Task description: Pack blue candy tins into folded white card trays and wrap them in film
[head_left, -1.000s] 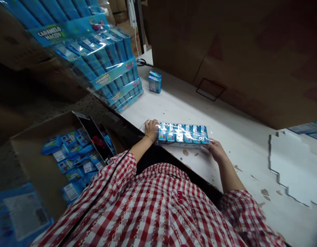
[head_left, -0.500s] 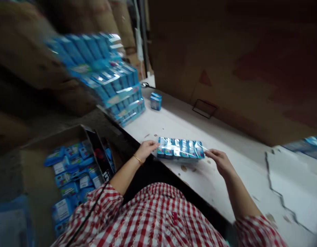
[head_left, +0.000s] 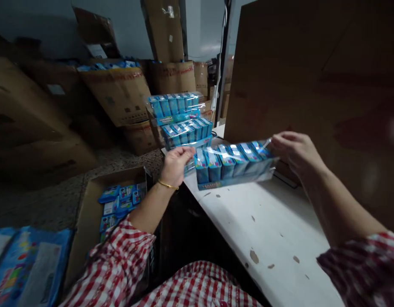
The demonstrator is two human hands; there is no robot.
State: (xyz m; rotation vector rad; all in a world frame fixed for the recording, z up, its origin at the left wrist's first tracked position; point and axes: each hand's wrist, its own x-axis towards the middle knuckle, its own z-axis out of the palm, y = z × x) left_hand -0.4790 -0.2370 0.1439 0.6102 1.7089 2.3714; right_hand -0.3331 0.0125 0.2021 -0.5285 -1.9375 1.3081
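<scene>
A display tray of small blue packs in clear plastic wrap [head_left: 232,164] hangs above the white table, slightly tilted. My left hand [head_left: 176,166] pinches the wrap at its left end. At the other end, my right hand [head_left: 296,147] grips the loose plastic between thumb and fingers. Just behind my left hand rise stacked wrapped trays of the same blue packs [head_left: 187,131], partly hidden by the hand and the held tray.
The white table [head_left: 261,221] has chipped spots. A large cardboard sheet [head_left: 280,72] stands along its far side. To my left, an open carton [head_left: 84,213] holds several blue packs, beside blue printed bags [head_left: 33,264]. More cartons [head_left: 116,94] fill the background.
Both hands have lifted the wrapped tray off the table and moved it forward toward the stack. The view has swung up, showing more cartons behind.
</scene>
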